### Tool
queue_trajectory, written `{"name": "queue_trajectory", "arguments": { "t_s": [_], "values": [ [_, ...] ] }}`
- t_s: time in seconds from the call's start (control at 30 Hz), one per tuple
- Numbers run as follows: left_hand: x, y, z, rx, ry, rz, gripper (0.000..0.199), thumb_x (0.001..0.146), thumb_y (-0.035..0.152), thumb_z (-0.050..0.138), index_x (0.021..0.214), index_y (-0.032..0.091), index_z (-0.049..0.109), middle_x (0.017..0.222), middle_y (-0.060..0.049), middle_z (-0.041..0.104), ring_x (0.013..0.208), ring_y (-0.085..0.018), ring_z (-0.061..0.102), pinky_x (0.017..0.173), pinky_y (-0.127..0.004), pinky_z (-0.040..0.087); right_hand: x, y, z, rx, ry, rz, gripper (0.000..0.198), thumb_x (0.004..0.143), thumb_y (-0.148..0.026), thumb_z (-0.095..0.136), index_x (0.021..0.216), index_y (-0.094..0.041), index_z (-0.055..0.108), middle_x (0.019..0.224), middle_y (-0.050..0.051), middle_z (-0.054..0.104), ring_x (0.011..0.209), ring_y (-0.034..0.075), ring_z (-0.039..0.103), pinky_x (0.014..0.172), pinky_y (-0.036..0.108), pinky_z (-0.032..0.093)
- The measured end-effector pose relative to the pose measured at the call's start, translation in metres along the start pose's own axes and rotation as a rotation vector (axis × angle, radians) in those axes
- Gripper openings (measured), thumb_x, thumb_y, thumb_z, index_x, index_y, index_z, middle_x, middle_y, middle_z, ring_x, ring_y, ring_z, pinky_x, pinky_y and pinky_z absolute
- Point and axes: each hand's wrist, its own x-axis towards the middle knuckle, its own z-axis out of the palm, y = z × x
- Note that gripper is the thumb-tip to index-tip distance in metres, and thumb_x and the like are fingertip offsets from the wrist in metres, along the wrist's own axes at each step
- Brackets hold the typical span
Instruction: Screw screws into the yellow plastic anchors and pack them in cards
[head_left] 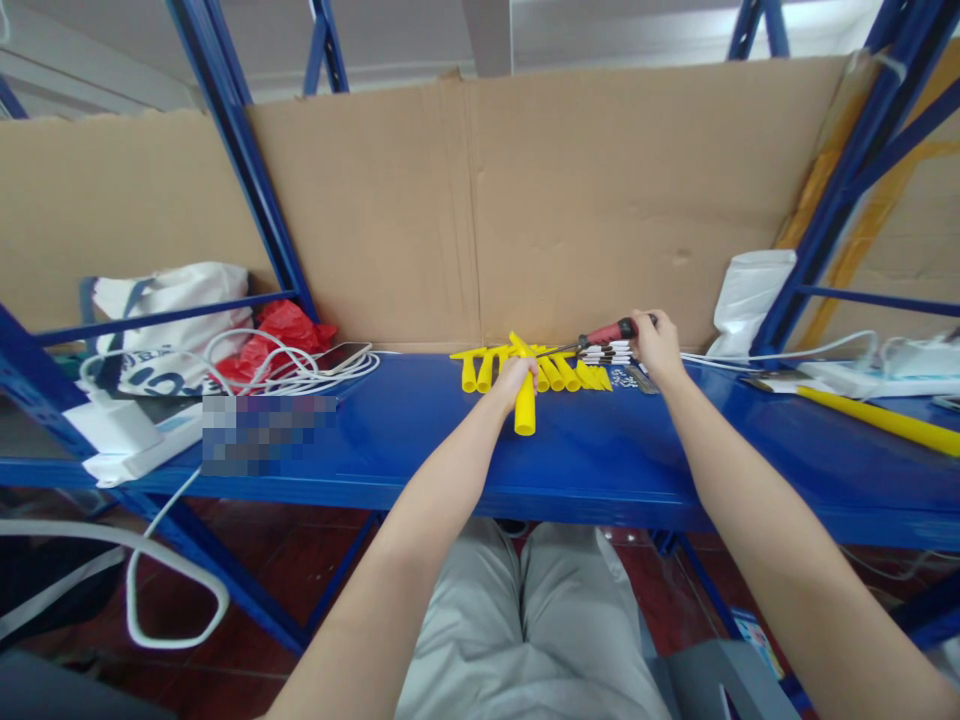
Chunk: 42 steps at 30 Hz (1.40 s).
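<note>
My left hand (517, 374) is closed around a yellow plastic tube-shaped part (526, 412), whose open round end points toward me. My right hand (657, 345) grips a screwdriver (609, 332) with a red and black handle. Its shaft points left, and the tip reaches the yellow part near my left fingers, where I cannot tell if it touches a screw. Behind lie several similar yellow tube parts (469, 376) in a row. Flat yellow pointed pieces (595, 376) sit at the row's right end, beside small metal bits (622, 378) and a stack of white and dark strips (606, 354).
The blue shelf (420, 440) is backed by cardboard (600, 200). On the left are white cables (337, 372), a red bag (281, 340), a tote bag (180, 320) and a power strip (154, 455). A white pouch (750, 300) and long yellow tube (885, 422) are right.
</note>
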Motion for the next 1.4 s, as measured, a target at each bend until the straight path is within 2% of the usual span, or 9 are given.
{"name": "queue_trajectory", "arguments": {
  "t_s": [0.13,0.3,0.57,0.73,0.9,1.1,1.23,1.4],
  "values": [
    [0.002,-0.001,0.000,-0.005,0.011,0.009,0.016,0.062,0.004,0.047,0.057,0.018,0.044,0.038,0.004,0.041,0.031,-0.009,0.036,0.040,-0.023,0.031,-0.002,-0.004,0.001,-0.006,0.053,0.055,0.042,0.077,-0.061,0.049,0.068,-0.020,0.049,0.059,0.000,0.048,0.064,0.016,0.050,0.061,0.030,0.042],
    [0.002,-0.001,0.001,-0.015,0.002,0.022,0.016,0.062,0.004,0.047,0.056,0.019,0.043,0.038,0.004,0.041,0.031,-0.010,0.037,0.040,-0.023,0.032,-0.003,-0.009,0.002,0.073,0.021,0.111,0.040,0.077,-0.060,0.048,0.070,-0.021,0.050,0.054,-0.002,0.044,0.057,0.016,0.048,0.055,0.030,0.040],
    [-0.005,0.002,0.003,0.063,-0.022,0.047,0.018,0.063,0.003,0.045,0.056,0.019,0.042,0.035,0.003,0.042,0.030,-0.011,0.038,0.041,-0.023,0.034,-0.002,-0.015,-0.004,-0.033,0.098,0.062,0.040,0.077,-0.059,0.049,0.065,-0.020,0.048,0.060,0.001,0.049,0.067,0.017,0.051,0.064,0.032,0.043],
    [-0.006,0.003,0.005,0.042,-0.034,0.071,0.019,0.063,0.002,0.044,0.057,0.020,0.041,0.035,0.004,0.042,0.029,-0.011,0.038,0.039,-0.023,0.031,-0.002,-0.014,-0.004,0.026,0.059,0.073,0.039,0.078,-0.059,0.046,0.071,-0.021,0.049,0.060,0.000,0.048,0.065,0.017,0.052,0.061,0.031,0.043],
    [-0.005,0.000,0.003,0.037,-0.021,0.080,0.019,0.062,0.001,0.045,0.056,0.019,0.041,0.035,0.004,0.042,0.029,-0.010,0.038,0.039,-0.023,0.032,-0.004,-0.012,-0.005,-0.014,0.079,0.049,0.044,0.077,-0.064,0.046,0.070,-0.020,0.049,0.059,0.000,0.048,0.065,0.017,0.052,0.063,0.032,0.043],
    [-0.005,0.002,0.002,0.046,-0.019,0.078,0.018,0.063,0.002,0.046,0.059,0.019,0.043,0.037,0.004,0.042,0.030,-0.010,0.038,0.041,-0.022,0.032,-0.004,-0.011,-0.003,0.063,0.041,0.028,0.043,0.077,-0.064,0.047,0.076,-0.021,0.052,0.056,-0.002,0.046,0.058,0.016,0.050,0.056,0.031,0.043],
    [-0.007,0.002,0.003,0.080,-0.006,0.075,0.017,0.064,0.002,0.047,0.061,0.019,0.045,0.037,0.005,0.042,0.031,-0.009,0.038,0.044,-0.023,0.035,-0.005,-0.012,-0.004,0.012,0.054,0.022,0.047,0.076,-0.067,0.046,0.075,-0.021,0.053,0.057,0.000,0.048,0.061,0.018,0.052,0.058,0.032,0.043],
    [-0.008,0.002,0.003,0.084,-0.005,0.066,0.017,0.064,0.002,0.047,0.060,0.019,0.045,0.037,0.005,0.041,0.031,-0.009,0.037,0.041,-0.022,0.033,-0.003,-0.014,-0.004,0.023,0.057,0.071,0.043,0.075,-0.062,0.049,0.073,-0.020,0.054,0.057,0.000,0.049,0.061,0.017,0.052,0.057,0.031,0.043]
  ]
}}
